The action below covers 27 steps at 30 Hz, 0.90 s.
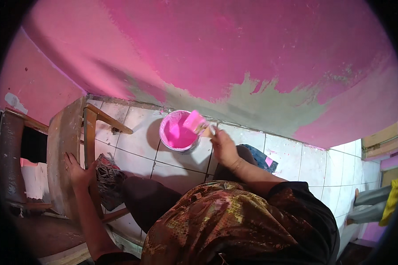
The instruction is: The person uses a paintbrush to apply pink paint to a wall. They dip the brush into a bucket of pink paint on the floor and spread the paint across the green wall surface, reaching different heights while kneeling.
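A paintbrush point(195, 123) with pink paint on its bristles is in my right hand point(224, 145), whose fingers wrap round the handle. The brush head is over the right rim of a bucket point(162, 137) of bright pink paint on the tiled floor. My left hand point(78, 173) rests on the wooden seat point(66, 137) of a chair or stool at the left, its fingers spread. Beyond the bucket rises the wall point(194, 44), mostly pink, with a bare grey patch point(256, 104) along its lower part.
White floor tiles point(177, 170) run along the wall. A grey fringed cloth point(109, 176) hangs beside the wooden seat. A blue piece of cloth point(261, 157) lies near my right knee. At the far right a person's legs point(371, 198) show in grey trousers, beside yellow cloth point(392, 201).
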### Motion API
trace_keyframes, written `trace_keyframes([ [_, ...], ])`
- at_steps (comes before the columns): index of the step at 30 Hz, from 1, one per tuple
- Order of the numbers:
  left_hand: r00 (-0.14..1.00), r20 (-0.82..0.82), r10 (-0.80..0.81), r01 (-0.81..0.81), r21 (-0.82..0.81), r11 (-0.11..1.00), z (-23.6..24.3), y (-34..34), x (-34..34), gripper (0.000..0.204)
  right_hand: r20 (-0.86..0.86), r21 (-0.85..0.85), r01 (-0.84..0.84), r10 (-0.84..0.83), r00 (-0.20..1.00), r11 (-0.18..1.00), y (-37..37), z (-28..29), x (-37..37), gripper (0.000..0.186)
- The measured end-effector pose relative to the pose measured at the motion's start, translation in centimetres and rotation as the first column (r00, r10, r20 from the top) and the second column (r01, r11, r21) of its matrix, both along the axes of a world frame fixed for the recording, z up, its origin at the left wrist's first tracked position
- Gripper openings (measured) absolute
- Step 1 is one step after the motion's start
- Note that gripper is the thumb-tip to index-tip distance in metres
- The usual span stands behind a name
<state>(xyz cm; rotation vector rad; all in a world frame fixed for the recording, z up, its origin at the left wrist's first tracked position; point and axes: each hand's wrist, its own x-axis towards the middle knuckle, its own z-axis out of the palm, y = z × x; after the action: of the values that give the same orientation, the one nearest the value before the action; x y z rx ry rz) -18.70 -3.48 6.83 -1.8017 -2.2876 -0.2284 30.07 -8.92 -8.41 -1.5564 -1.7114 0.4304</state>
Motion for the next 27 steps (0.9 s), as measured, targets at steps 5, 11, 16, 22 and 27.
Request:
trace_keyframes([
  [5, 1.0, -0.009, -0.015, 0.015, -0.01, 1.0, -0.2, -0.1, -1.2, 0.104, -0.141, -0.044, 0.371, -0.373, 0.917, 0.928, -4.6, -0.2, 7.7, 0.026],
  [11, 1.0, -0.005, -0.028, 0.028, 0.004, 1.0, -1.0, 0.1, -2.0, 0.105, -0.155, -0.321, 0.571, -0.637, 0.755, 0.755, -10.0, -5.3, 16.8, 0.028],
  [16, 0.999, -0.025, -0.048, 0.049, 0.023, 0.999, -0.8, 0.2, -1.6, 0.105, 0.21, -0.324, 0.736, -0.714, 0.668, 0.594, -9.3, -6.0, 20.3, 0.029],
  [22, 0.999, -0.018, -0.045, 0.045, -0.008, 0.999, -0.8, 0.5, -1.8, 0.105, 0.31, -0.343, 0.768, -0.707, 0.636, 0.541, -6.9, -3.0, 22.8, 0.031],
  [27, 0.996, -0.033, -0.08, 0.081, 0.02, 0.997, -1.2, 0.4, -2.3, 0.106, 0.102, -0.27, 0.713, -0.717, 0.69, 0.647, -7.5, 2.8, 24.8, 0.033],
])
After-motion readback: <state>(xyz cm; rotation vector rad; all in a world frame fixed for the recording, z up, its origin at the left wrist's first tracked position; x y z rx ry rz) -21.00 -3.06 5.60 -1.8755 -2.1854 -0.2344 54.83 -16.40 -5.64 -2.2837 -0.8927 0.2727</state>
